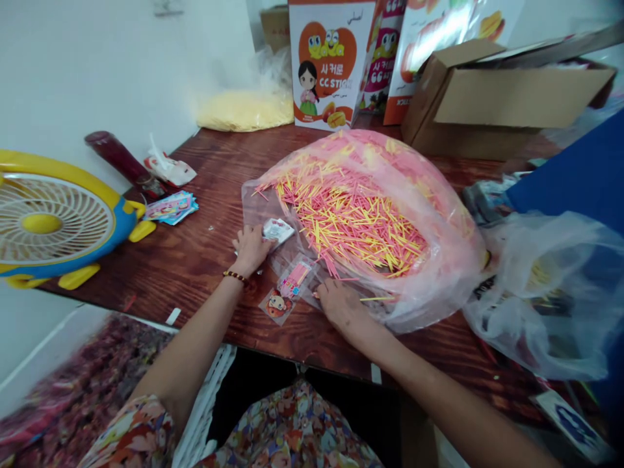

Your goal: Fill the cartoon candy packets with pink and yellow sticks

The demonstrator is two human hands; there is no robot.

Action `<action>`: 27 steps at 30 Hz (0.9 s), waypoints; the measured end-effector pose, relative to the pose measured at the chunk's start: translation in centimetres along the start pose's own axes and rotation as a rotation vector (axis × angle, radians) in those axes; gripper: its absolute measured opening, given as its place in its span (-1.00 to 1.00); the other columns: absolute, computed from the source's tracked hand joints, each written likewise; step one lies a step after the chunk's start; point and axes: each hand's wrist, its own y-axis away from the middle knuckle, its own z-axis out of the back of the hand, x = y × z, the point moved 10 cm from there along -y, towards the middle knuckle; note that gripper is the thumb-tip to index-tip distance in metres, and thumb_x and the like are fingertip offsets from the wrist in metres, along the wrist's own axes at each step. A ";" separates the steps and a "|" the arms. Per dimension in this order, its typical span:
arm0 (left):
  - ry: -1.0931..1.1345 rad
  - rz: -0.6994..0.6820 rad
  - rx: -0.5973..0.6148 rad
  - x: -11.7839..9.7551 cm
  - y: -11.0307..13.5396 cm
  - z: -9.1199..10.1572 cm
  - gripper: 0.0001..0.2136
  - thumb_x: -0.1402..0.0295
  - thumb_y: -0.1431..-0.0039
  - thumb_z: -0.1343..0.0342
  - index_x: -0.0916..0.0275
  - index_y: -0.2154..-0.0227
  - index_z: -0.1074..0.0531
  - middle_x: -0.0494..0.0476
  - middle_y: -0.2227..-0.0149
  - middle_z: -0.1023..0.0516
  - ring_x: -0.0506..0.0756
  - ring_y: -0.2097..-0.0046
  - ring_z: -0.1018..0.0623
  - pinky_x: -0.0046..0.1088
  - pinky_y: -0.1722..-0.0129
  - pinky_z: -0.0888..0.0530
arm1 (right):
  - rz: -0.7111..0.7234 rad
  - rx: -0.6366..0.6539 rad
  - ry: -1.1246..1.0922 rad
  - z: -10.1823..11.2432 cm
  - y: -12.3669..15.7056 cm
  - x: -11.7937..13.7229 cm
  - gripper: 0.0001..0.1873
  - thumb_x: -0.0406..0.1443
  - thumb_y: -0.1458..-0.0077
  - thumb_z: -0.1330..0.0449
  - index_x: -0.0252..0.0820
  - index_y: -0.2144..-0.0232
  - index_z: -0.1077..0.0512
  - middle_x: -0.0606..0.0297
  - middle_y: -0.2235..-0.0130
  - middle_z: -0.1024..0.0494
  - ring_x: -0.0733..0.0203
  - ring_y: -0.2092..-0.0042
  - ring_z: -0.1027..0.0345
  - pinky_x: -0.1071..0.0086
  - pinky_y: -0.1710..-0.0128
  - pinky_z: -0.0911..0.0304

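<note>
At left hand point(252, 248): grip half-curled against end of white packet point(279, 231); can't tell if pinched. At right hand point(341, 309): grip curled, just by mouth of big clear bag point(451, 218); can't tell if holding anything. Between hands: clear sachet point(287, 290) with doll print, lying on tabletop point(195, 260). In bag: pink and yellow sticks point(355, 227). Far left: fan point(53, 224). Behind bag: printed box point(329, 65).

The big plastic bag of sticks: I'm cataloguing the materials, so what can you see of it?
The translucent, thin-looking plastic bag bulges with loose pink and yellow sticks. It lies slumped on the dark wood-look table, wide open on the near side, plastic spread out leftward. The right hand is at its near edge; contact is unclear.
</note>
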 end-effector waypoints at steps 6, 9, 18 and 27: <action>0.009 0.029 -0.031 0.2 -1.2 0.4 -0.58 0.04 -0.19 -0.05 0.21 0.02 -0.42 0.44 -0.07 -0.40 0.45 -0.13 -0.35 0.04 -0.04 -0.30 | -0.078 -0.086 -0.548 -0.2 0.6 -3.6 -0.89 -0.31 -0.14 -0.15 -0.14 0.23 -0.39 0.11 0.23 -0.52 0.02 0.22 -0.40 0.22 0.25 -0.29; 0.053 0.061 -0.043 0.5 -1.8 0.2 -0.62 0.08 -0.14 -0.12 0.23 0.09 -0.42 0.41 -0.05 -0.43 0.42 -0.11 -0.38 -0.02 -0.02 -0.32 | -0.096 -0.232 -0.932 1.6 1.6 -5.3 -0.87 -0.26 -0.20 -0.08 -0.08 0.21 -0.40 0.19 0.21 -0.53 0.05 0.17 -0.39 0.20 0.14 -0.29; 0.253 0.006 -0.201 1.5 -2.0 1.0 -0.83 0.28 -0.16 -0.06 0.18 0.21 -0.40 0.17 0.18 -0.60 0.20 0.05 -0.54 -0.17 -0.09 -0.24 | -0.189 -0.343 -1.111 1.6 3.6 -7.4 -0.84 -0.18 -0.23 -0.06 -0.06 0.27 -0.41 0.26 0.26 -0.56 0.08 0.18 -0.41 0.21 0.09 -0.25; 0.462 -0.059 -0.332 1.9 -1.3 4.0 -0.85 0.23 -0.08 -0.11 0.20 0.42 -0.45 0.07 0.39 -0.55 0.11 0.29 -0.51 -0.35 0.16 -0.39 | -0.286 -0.380 -1.697 0.6 3.2 -8.6 -0.72 -0.06 -0.04 -0.27 -0.10 0.29 -0.45 0.28 0.36 -0.57 0.17 0.34 -0.42 0.27 0.23 -0.33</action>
